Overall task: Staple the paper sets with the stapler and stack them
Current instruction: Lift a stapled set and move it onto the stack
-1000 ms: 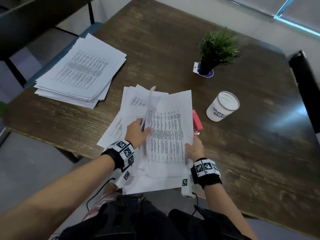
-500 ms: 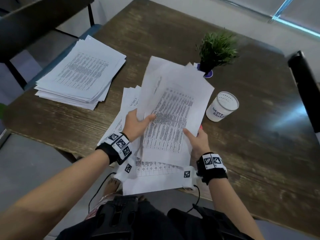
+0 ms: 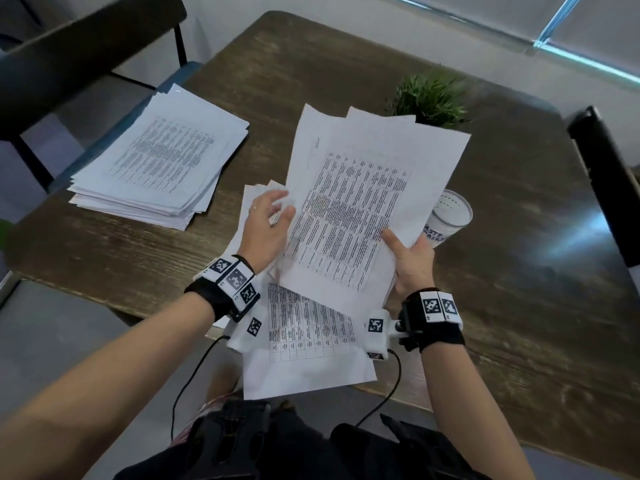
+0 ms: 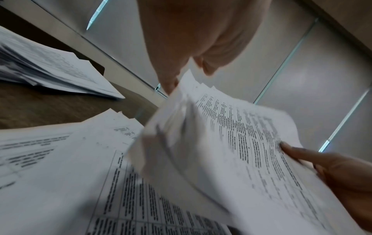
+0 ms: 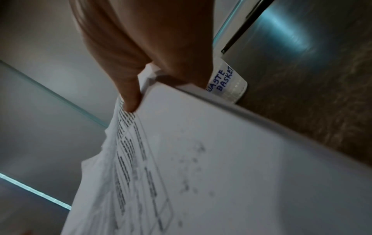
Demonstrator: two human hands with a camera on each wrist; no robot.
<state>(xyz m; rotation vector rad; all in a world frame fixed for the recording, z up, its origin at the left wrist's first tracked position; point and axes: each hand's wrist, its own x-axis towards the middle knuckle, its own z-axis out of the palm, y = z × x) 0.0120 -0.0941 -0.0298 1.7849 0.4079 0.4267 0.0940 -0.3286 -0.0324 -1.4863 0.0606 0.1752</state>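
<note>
So the right hand (image 3: 412, 261) is pinching a set of white printed sheets with tables on them (image 3: 360, 202), thumb on top and fingers underneath, holding it up off the dark wooden desk (image 3: 519, 271) near the front edge. The left hand (image 3: 265, 233) is just beside that set's left edge, fingers loose and spread, not gripping anything as far as I can see. More loose printed pages (image 3: 304, 344) lie under it, hanging over the front edge. A tall stack of printed papers (image 3: 162, 168) sits by the left edge. A white paper cup labelled waste basket (image 3: 450, 216) stands just behind the right hand, with a small green potted plant (image 3: 429, 98) farther back.
</note>
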